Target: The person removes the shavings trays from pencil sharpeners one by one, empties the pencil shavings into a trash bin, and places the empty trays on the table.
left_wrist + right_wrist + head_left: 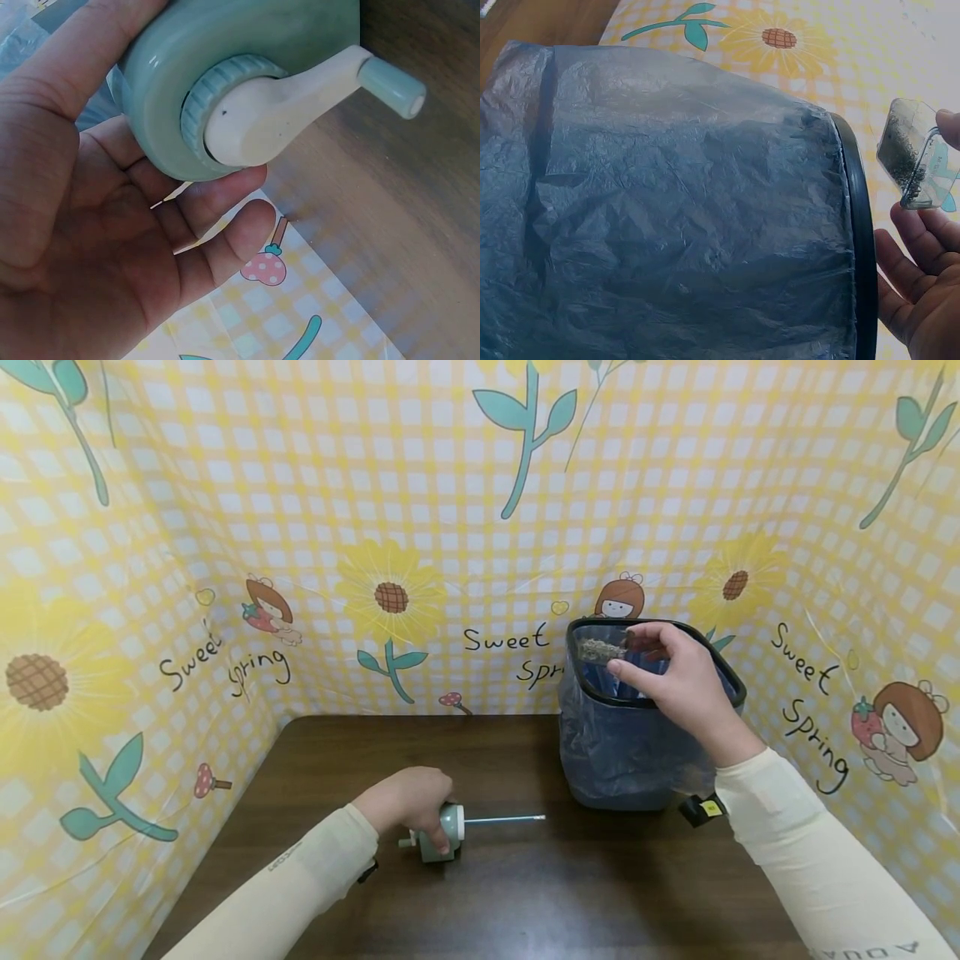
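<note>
My left hand [412,797] grips a green crank pencil sharpener [453,821] on the table, thumb on one side and fingers on the other. Its white crank [262,120] with a green knob faces the left wrist camera. A blue pencil [502,819] sticks out of the sharpener to the right. Above the open top of a lined trash bin [630,752], my right hand [686,685] pinches a clear shavings drawer [915,157]. Dark shavings [901,161] lie along one side inside it. The drawer is apart from the bin's black rim.
The bin stands at the back right of the brown wooden table [510,893], with a bluish plastic bag [675,210] over its sides. A yellow checked sunflower cloth [420,527] surrounds the table at the back and sides.
</note>
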The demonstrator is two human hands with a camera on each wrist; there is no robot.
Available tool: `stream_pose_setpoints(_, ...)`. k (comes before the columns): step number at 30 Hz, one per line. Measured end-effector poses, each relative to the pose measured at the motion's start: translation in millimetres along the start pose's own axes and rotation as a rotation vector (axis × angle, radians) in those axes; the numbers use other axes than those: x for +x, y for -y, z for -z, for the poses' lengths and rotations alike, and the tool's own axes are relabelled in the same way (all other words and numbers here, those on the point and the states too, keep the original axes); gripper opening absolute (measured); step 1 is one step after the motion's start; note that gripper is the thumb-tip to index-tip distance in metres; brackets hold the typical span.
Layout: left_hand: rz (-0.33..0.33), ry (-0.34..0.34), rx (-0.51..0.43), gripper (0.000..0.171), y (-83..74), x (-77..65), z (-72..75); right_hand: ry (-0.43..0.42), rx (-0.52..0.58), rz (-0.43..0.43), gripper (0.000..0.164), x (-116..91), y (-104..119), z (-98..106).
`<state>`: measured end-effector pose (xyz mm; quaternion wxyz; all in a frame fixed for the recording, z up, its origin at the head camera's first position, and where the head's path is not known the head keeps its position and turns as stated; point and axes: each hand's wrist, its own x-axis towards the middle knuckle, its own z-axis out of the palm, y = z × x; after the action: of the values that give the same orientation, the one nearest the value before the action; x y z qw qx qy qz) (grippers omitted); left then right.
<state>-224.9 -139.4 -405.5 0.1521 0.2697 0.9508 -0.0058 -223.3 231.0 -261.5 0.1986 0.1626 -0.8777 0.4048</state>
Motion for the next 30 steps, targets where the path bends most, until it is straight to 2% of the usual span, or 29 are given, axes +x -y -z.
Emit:
stream_pose_setpoints(10,0.002,0.002,-0.003,0.052,0.6,0.4,0.0,-0.007,-0.03,-0.011,0.065,3,0,6)
stream_pose_setpoints(19,0.008,0.003,-0.001,0.052,0.4,0.1,2.5,-0.002,-0.034,-0.024,0.064,4,-2,11)
stream_pose_setpoints(30,0.004,0.005,-0.005,0.053,-0.9,-0.9,2.1,-0.037,-0.054,-0.021,0.064,5,-10,13)
